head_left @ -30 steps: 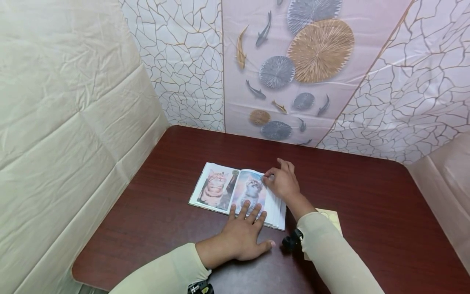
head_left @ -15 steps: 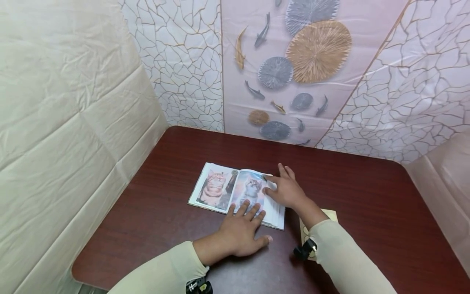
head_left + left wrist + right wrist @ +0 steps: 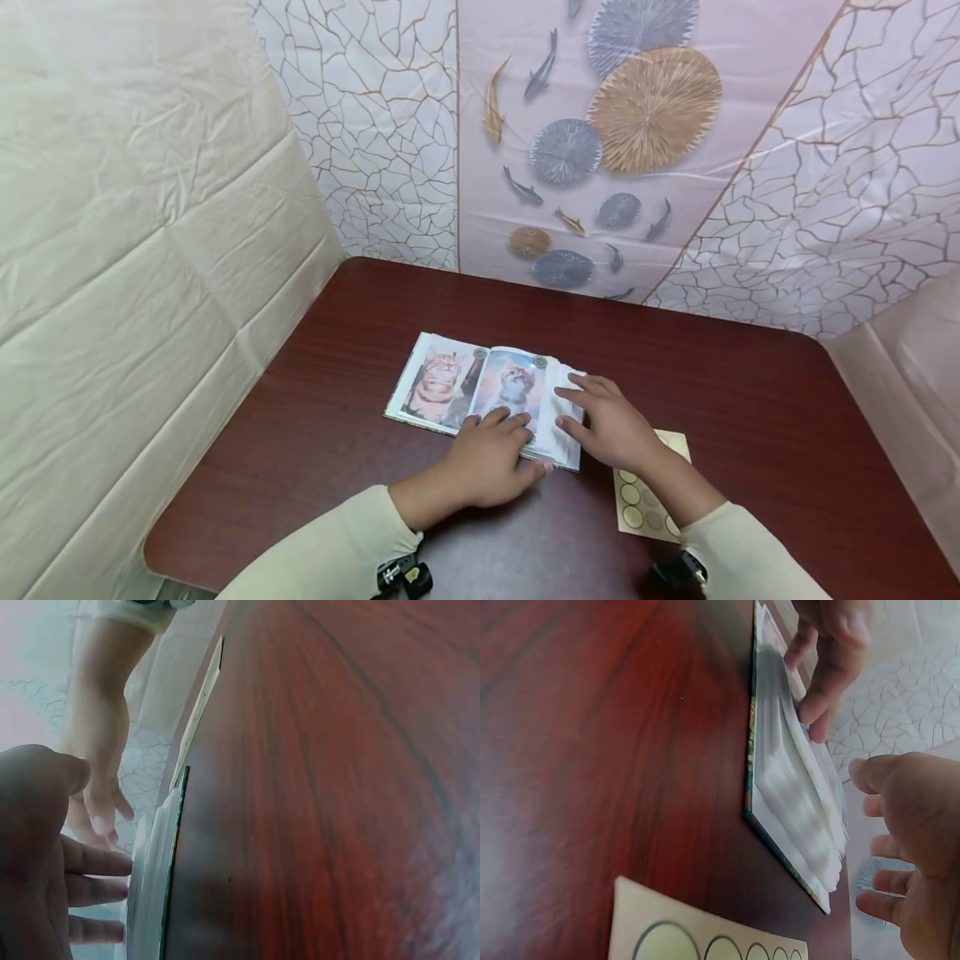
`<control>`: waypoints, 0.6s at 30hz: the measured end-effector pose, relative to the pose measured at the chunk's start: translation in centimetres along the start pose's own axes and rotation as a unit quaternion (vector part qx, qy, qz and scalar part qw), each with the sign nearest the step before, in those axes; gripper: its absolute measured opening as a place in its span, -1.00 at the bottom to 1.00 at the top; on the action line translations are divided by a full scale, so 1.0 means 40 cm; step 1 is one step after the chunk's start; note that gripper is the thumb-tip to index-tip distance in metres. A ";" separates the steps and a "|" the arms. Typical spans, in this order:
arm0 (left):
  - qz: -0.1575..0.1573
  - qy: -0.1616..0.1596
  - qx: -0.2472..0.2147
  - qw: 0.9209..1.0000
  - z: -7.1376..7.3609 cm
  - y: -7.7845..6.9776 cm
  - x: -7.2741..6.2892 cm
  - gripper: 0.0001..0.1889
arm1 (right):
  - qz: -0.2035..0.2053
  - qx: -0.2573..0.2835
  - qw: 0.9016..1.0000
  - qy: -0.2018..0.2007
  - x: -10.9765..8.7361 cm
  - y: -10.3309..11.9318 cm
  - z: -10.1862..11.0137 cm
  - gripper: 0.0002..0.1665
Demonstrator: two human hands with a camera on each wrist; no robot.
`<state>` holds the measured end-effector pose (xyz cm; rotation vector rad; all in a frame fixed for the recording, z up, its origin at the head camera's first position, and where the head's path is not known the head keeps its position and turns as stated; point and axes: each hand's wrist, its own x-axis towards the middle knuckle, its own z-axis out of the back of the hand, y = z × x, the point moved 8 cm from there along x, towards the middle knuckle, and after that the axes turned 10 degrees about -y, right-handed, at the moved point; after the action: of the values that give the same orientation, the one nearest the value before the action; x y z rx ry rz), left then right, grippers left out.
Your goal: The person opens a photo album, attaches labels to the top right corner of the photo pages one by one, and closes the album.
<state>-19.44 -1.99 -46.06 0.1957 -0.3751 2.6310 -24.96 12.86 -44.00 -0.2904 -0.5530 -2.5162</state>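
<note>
A photo album [image 3: 551, 437] lies spread on the table, with an orange cat picture [image 3: 437, 385] on its left page and a grey kitten picture [image 3: 517, 385] on its right. One round sticker [image 3: 479, 353] is on the upper right corner of the orange cat picture; another round sticker [image 3: 541, 362] is on the same corner of the kitten picture. My left hand [image 3: 489, 468] rests its fingers on the lower part of the kitten page. Near the album's right edge is my right hand [image 3: 617, 427], fingers spread and holding nothing; the right wrist view shows it apart from the pages.
A cream sheet of round stickers [image 3: 632, 504] lies on the dark red table [image 3: 337, 467], right of the album and partly under my right forearm. Fabric-like walls [image 3: 390, 150] stand behind the table and along its sides.
My right hand has come away from the kitten picture's upper corner and moved right and toward me, uncovering the round sticker there. The left hand has stayed on the page, its fingers slightly more bent.
</note>
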 end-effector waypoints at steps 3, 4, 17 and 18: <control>0.005 -0.016 -0.007 1.000 0.009 0.007 0.003 -0.46 | 0.002 0.000 1.000 0.006 -0.020 0.010 0.009 -0.43; 0.007 -0.023 -0.008 1.000 0.012 0.010 0.004 -0.50 | 0.003 -0.002 1.000 0.008 -0.025 0.012 0.012 -0.43; 0.003 -0.128 -0.058 0.990 0.058 0.050 0.013 -0.84 | 0.017 0.004 1.000 0.000 -0.073 0.008 0.022 -0.49; 0.006 -0.128 -0.065 0.990 0.061 0.053 0.015 -0.84 | 0.016 0.006 1.000 0.000 -0.077 0.006 0.022 -0.50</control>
<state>-20.78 -4.27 -44.10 0.4927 -0.6337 2.5866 -22.20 14.47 -44.09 -0.2924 -0.5585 -2.4806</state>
